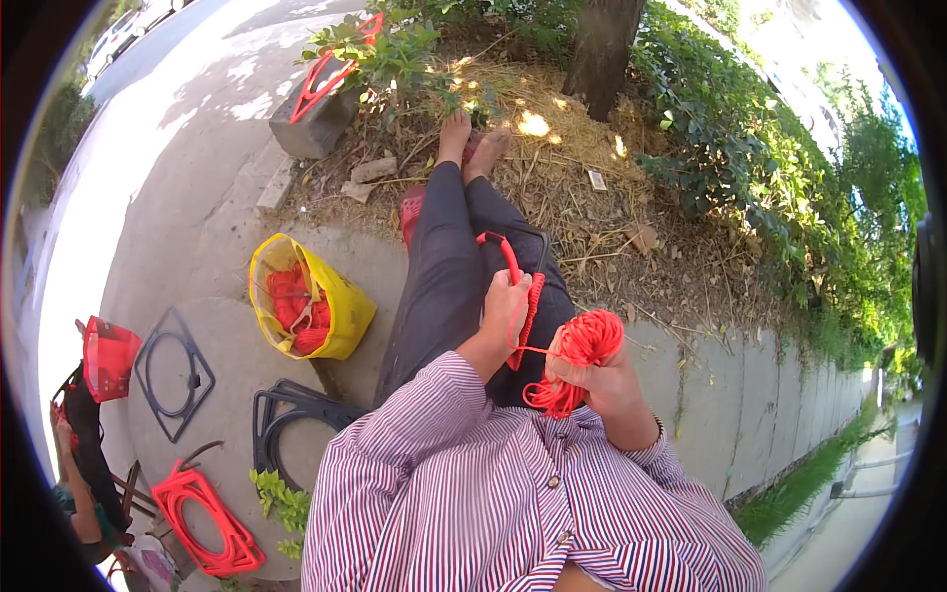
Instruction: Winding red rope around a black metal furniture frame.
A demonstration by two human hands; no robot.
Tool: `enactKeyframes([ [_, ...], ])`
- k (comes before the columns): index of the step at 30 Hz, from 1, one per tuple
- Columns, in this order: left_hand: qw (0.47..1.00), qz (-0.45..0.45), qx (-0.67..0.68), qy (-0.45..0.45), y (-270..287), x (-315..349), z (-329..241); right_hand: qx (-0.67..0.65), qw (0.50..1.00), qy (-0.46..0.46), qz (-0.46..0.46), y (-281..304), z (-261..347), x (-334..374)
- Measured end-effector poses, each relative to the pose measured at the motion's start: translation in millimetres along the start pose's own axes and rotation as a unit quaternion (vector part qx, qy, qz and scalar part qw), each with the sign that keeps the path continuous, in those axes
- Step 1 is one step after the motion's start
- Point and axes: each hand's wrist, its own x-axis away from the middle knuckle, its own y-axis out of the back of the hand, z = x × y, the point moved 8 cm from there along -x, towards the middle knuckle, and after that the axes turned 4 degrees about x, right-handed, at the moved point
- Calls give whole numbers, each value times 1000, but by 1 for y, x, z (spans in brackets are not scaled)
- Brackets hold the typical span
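Across my lap lies a dark frame (539,240), with red cord wound tightly round part of its bars. My left hand (501,314) is closed on a wrapped bar of it. In my right hand (598,383) I grip a thick bundle of red cord (590,338), with loops hanging below the fingers. A single strand runs taut from the bundle to the frame by my left hand. The frame's lower part is partly hidden by my left hand and arm.
Left of my legs stands a yellow bag (347,314) holding red cord. Bare dark frames (176,340) and a red-wrapped frame (232,553) lie on the pavement. Another red frame (318,91) leans on a concrete block (318,133). At far left sits another person (84,493) near a red container (110,357).
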Motion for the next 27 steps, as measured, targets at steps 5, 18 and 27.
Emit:
enactKeyframes([
  [5, 1000, 13, 21, -3, 2, 8, -7, -25, 1000, 7, 8, -3, 3, 11],
  [18, 998, -23, 46, 21, 17, 13, 16, 11, 1000, 25, 11, 2, 18, 33],
  [27, 997, 2, 76, -18, 23, 52, -11, -95, 990, 96, 30, 21, 35, 39],
])
